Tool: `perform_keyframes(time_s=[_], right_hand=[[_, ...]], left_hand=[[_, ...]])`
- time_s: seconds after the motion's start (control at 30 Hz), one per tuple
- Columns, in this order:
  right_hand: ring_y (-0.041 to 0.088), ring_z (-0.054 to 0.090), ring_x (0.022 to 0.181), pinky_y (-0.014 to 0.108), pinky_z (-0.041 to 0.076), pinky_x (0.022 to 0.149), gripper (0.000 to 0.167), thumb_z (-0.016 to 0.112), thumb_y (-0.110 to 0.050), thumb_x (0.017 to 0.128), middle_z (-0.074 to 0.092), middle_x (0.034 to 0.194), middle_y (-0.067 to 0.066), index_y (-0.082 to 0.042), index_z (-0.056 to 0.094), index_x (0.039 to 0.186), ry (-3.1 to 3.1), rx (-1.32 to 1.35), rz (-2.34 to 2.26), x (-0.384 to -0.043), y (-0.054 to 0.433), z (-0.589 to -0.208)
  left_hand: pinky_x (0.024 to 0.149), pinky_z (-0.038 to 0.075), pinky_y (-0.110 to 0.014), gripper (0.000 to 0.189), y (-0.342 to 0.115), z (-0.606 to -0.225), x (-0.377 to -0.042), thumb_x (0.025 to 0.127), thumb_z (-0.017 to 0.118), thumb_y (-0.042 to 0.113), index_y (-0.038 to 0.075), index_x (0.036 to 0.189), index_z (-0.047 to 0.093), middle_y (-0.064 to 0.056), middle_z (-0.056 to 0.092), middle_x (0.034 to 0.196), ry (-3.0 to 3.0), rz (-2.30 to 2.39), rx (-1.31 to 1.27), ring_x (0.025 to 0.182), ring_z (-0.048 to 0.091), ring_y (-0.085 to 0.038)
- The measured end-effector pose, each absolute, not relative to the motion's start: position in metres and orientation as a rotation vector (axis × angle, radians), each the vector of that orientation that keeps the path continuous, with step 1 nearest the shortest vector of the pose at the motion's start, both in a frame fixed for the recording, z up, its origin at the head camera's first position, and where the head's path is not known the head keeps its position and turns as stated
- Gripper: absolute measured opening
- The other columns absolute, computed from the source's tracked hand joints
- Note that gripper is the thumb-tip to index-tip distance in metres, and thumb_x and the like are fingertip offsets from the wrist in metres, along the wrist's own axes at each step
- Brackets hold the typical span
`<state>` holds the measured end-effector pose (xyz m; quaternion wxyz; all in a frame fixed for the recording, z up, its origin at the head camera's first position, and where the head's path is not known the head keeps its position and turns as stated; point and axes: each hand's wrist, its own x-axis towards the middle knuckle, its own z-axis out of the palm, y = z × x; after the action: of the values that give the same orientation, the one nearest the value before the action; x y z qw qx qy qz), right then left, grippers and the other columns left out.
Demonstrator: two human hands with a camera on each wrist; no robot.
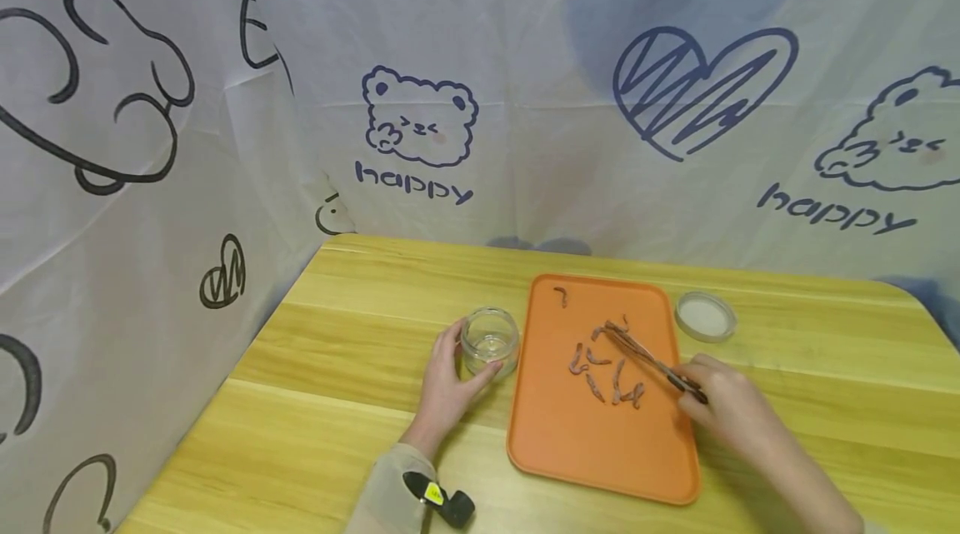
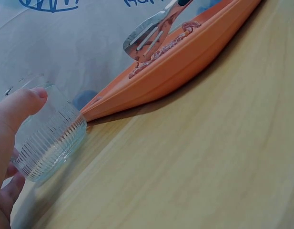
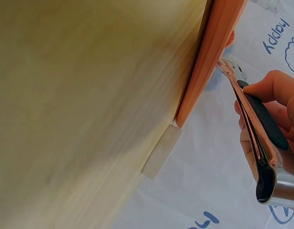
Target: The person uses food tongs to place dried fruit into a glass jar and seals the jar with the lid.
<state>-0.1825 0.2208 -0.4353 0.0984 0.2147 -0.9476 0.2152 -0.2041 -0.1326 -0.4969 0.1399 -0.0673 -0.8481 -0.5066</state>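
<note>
A clear ribbed glass jar [image 1: 490, 344] stands on the table just left of the orange tray [image 1: 555, 451]. My left hand [image 1: 448, 380] grips it, thumb on the near side and fingers round the left; the left wrist view shows the ribbed glass jar [image 2: 51, 133] too. With my right hand [image 1: 723, 392] I hold metal tongs [image 1: 660, 367] with dark grips and a slotted head. The tongs' tips are down among small brown-red strips [image 1: 592, 388], perhaps dried meat, scattered over the tray's middle. One strip [image 1: 562, 296] lies apart near the tray's far left corner.
To the right of the tray's far end lies a round pale lid [image 1: 705, 316]. The wooden table [image 1: 352, 334] reaches back to a white cloth [image 1: 525, 34] with drawn bears and hearts, which also hangs along the left side.
</note>
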Motion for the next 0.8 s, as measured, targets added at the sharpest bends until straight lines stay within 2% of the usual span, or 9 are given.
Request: perform_keyframes(time_s=[0.3,0.47,0.8], right_hand=[[0.008,0.045,0.063,0.022,0.042,0.048,0.029,0.070,0.001,0.072,0.058,0.081,-0.001,0.003,0.070,0.101,-2.860,0.609,0.628,-0.1853,0.2194,-0.4299],[0.008,0.044,0.062,0.022,0.042,0.048,0.025,0.069,0.001,0.073,0.056,0.078,-0.002,0.002,0.071,0.098,-2.871,0.638,0.622,-0.1898,0.2169,-0.4312],[0.011,0.053,0.068,0.026,0.050,0.054,0.022,0.070,0.003,0.073,0.061,0.082,0.001,0.002,0.070,0.095,-2.828,0.662,0.633,-0.1892,0.2177,-0.4287]], left_hand=[[0.105,0.039,-0.041,0.079,-0.1321,-0.4972,-0.2030,0.079,0.079,0.031,0.001,0.140,0.038,-0.016,0.046,0.134,-2.442,-1.457,-0.205,0.122,0.046,-0.030],[0.107,0.037,-0.040,0.080,-0.1321,-0.4979,-0.2026,0.078,0.079,0.031,0.003,0.141,0.038,-0.016,0.046,0.134,-2.448,-1.477,-0.191,0.124,0.045,-0.029],[0.107,0.036,-0.037,0.080,-0.1334,-0.5001,-0.2039,0.078,0.079,0.031,0.004,0.141,0.038,-0.015,0.045,0.135,-2.463,-1.475,-0.176,0.125,0.044,-0.028]])
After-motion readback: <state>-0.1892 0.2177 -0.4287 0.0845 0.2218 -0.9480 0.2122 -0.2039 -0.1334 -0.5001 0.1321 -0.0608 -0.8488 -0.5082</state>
